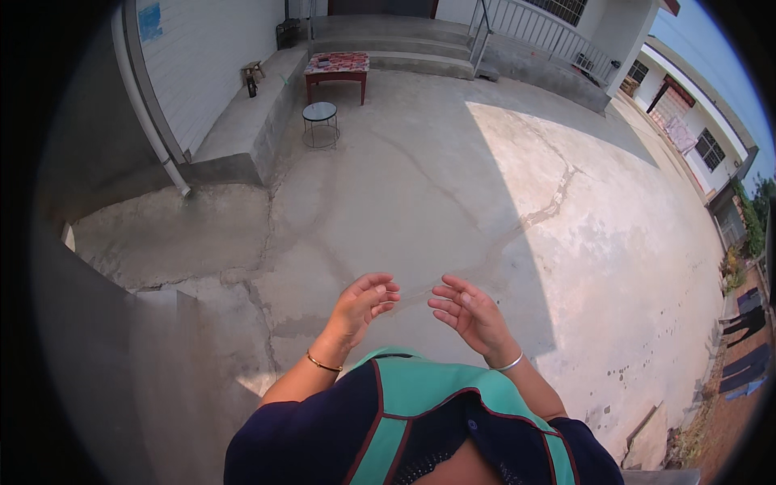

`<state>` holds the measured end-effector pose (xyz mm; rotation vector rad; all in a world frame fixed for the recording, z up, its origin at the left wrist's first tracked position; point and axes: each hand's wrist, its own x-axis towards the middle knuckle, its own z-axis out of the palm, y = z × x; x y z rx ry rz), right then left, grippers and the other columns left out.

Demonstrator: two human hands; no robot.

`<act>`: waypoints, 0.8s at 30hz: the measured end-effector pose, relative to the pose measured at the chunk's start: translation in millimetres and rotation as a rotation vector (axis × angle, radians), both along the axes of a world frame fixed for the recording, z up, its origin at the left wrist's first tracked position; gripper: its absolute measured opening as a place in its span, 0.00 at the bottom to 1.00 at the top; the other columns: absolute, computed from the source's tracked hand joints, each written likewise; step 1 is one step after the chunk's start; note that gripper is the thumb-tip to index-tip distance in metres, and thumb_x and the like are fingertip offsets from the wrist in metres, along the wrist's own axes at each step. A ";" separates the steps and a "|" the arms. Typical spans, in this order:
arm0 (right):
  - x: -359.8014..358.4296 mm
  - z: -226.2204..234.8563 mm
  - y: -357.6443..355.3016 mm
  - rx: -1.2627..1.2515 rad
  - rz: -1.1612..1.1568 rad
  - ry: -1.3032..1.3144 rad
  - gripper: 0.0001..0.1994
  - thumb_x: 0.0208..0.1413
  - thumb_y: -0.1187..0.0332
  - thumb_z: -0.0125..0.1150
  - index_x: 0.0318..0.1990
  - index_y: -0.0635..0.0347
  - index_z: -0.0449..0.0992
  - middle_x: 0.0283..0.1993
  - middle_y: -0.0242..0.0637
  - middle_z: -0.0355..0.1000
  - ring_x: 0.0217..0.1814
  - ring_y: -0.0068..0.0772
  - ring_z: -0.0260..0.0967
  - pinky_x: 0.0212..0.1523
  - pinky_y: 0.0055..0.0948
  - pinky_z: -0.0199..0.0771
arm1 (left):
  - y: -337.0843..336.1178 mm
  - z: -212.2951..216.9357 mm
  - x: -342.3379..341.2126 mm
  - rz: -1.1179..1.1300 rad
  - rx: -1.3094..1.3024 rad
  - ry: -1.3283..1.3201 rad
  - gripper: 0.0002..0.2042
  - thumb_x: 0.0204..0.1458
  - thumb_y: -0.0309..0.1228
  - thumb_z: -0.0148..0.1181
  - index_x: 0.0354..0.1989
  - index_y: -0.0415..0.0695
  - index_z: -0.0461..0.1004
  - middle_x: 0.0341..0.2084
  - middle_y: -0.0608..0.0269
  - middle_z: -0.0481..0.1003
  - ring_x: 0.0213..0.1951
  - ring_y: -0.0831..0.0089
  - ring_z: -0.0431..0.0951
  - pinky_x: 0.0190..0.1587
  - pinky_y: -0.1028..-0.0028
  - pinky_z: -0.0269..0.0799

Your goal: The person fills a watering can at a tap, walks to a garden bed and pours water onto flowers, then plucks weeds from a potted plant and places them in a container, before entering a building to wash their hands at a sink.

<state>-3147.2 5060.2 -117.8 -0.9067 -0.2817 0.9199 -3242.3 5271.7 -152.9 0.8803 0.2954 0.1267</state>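
My left hand (369, 305) is held up in front of my chest, its fingers curved and apart, with nothing in it. A gold-coloured bangle (324, 364) circles that wrist. Facing it across a small gap is my right hand (466, 309), also empty, fingers loosely bent and open. On the right wrist sits a silver bangle (508, 363). Neither hand touches the other or any object. Below them shows a green apron (436, 383) with dark red edging, over dark blue clothing.
A cracked concrete yard (404, 202) spreads ahead, partly sunlit. A round stool (320, 111) stands near a red-patterned table (337, 66), before concrete steps (388, 48). A ledge (242, 129) and white drainpipe (145, 105) line the left wall. Clothes (745, 364) hang at far right.
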 end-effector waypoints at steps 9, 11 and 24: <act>285.5 -17.0 24.4 0.190 -0.224 0.027 0.22 0.57 0.66 0.50 0.57 0.64 0.58 0.54 0.43 0.63 0.56 0.38 0.63 0.56 0.35 0.64 | 40.9 30.1 321.8 -0.402 0.132 -0.130 0.12 0.56 0.28 0.47 0.48 0.39 0.64 0.40 0.57 0.71 0.42 0.69 0.74 0.46 0.71 0.70; 356.9 -24.6 39.7 0.177 -0.162 0.068 0.21 0.58 0.66 0.50 0.57 0.65 0.59 0.53 0.42 0.63 0.55 0.36 0.63 0.56 0.34 0.65 | 53.9 12.9 391.9 -0.383 0.114 -0.112 0.12 0.56 0.28 0.46 0.48 0.39 0.64 0.40 0.57 0.71 0.42 0.69 0.74 0.46 0.71 0.70; 801.4 6.4 225.5 0.093 0.210 0.002 0.22 0.59 0.65 0.48 0.58 0.63 0.57 0.54 0.41 0.62 0.56 0.35 0.63 0.56 0.31 0.64 | 198.2 2.6 750.1 0.095 -0.002 -0.064 0.12 0.55 0.27 0.46 0.47 0.38 0.64 0.39 0.56 0.71 0.39 0.68 0.74 0.44 0.73 0.71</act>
